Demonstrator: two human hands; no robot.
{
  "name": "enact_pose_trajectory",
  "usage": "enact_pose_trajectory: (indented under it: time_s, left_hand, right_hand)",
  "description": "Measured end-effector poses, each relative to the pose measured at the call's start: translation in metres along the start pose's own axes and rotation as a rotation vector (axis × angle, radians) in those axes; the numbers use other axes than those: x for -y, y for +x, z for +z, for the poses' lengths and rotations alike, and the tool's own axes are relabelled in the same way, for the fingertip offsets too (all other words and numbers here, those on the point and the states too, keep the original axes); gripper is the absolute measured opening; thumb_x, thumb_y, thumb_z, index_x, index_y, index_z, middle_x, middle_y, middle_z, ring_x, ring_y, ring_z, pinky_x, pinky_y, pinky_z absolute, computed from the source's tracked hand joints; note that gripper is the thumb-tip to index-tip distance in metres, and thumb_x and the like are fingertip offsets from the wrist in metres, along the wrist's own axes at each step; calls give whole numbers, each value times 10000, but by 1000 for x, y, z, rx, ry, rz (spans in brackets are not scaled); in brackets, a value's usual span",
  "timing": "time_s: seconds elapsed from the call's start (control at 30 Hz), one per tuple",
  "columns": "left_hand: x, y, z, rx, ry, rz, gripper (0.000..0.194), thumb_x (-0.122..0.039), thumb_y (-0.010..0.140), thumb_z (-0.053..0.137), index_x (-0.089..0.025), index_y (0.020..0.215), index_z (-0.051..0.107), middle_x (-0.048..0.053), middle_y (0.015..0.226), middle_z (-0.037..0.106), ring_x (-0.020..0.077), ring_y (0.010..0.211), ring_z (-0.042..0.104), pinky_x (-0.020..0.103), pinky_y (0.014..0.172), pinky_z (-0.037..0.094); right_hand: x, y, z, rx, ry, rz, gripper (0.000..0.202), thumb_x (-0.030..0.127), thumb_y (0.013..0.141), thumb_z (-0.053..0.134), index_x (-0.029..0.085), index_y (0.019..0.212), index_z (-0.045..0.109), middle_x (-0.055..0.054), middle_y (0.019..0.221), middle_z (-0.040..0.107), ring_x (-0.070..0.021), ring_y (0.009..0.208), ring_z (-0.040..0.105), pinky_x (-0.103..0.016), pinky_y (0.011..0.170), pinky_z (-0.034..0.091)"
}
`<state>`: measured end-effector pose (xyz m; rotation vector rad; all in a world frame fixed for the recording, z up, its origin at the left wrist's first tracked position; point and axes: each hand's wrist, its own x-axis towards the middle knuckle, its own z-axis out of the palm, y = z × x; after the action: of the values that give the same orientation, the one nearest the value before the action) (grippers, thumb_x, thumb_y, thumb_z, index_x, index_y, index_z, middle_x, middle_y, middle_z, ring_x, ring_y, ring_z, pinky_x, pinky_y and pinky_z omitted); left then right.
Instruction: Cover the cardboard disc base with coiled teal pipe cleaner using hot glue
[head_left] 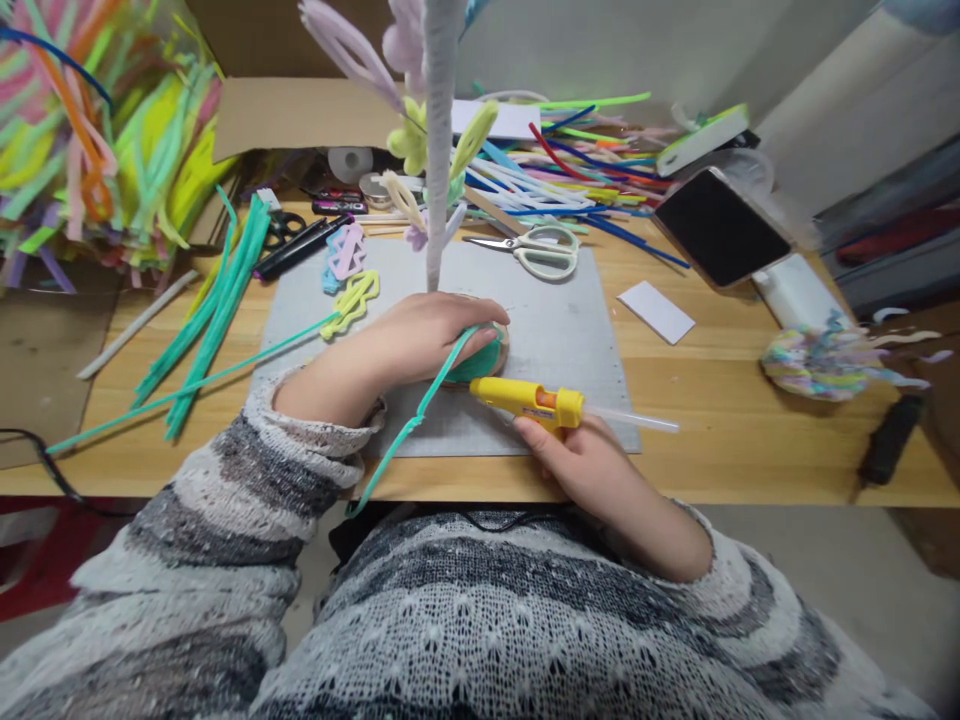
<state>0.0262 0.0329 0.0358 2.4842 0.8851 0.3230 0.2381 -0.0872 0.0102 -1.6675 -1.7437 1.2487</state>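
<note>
My right hand (581, 460) is wrapped round a yellow hot glue gun (510, 397), with a clear glue stick (637, 418) poking out of its back. The nozzle points left, close to a round base (504, 350) whose top is partly covered in green. My left hand (450, 325) curls over this base, its fingers closed on a green pipe cleaner (405, 432) that trails down past the table's front edge. Behind that hand rises a white wrapped stem (440, 150) carrying pastel pipe-cleaner flowers (409, 135). My palm hides much of the base.
A grey mat (555, 320) lies under the work. White-handled scissors (547, 252), loose green pipe cleaners (217, 320), yellow zigzag pieces (351, 303) and a white card (656, 311) surround it. A phone (720, 225), a screwdriver (892, 440) and colourful pipe-cleaner piles (555, 180) lie farther out.
</note>
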Motion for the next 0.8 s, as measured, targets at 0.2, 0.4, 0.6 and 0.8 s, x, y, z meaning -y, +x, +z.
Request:
enact_pose_trajectory:
  time_s: [0.2, 0.4, 0.6, 0.8]
  left_hand:
    - [2, 0, 1, 2, 7, 7, 379, -388, 982, 367, -253, 1251, 597, 56, 1282, 646, 231, 1111, 618, 351, 958, 436]
    - [2, 0, 2, -8, -6, 10, 374, -404, 979, 366, -261, 1229, 606, 52, 1266, 656, 226, 1116, 618, 339, 942, 441]
    - [1, 0, 1, 9, 31, 16, 393, -399, 989, 339, -233, 1240, 594, 62, 1263, 655, 234, 1122, 613, 340, 926, 437]
    - [1, 0, 0, 8, 0, 6, 435, -442, 1001, 294, -226, 1216, 604, 62, 1217, 671, 224, 1102, 618, 337, 921, 435]
  right_hand:
    - [0, 3, 7, 23, -36, 12, 361, 546, 882, 506, 256, 959, 706, -49, 626, 617, -263, 749, 645, -390, 635, 508]
    - [2, 6, 11, 25, -34, -25, 371, 543, 893, 506, 263, 1035, 703, -87, 990, 729, -292, 990, 663, -470, 874, 514]
    - [9, 8, 15, 22, -104, -20, 399, 535, 904, 491, 249, 1100, 688, -111, 1060, 716, -313, 1027, 648, -478, 881, 508]
    - [14, 13, 20, -50, -182, -230, 329, 458, 927, 465, 218, 1068, 642, -101, 1020, 690, -272, 993, 624, -418, 856, 494]
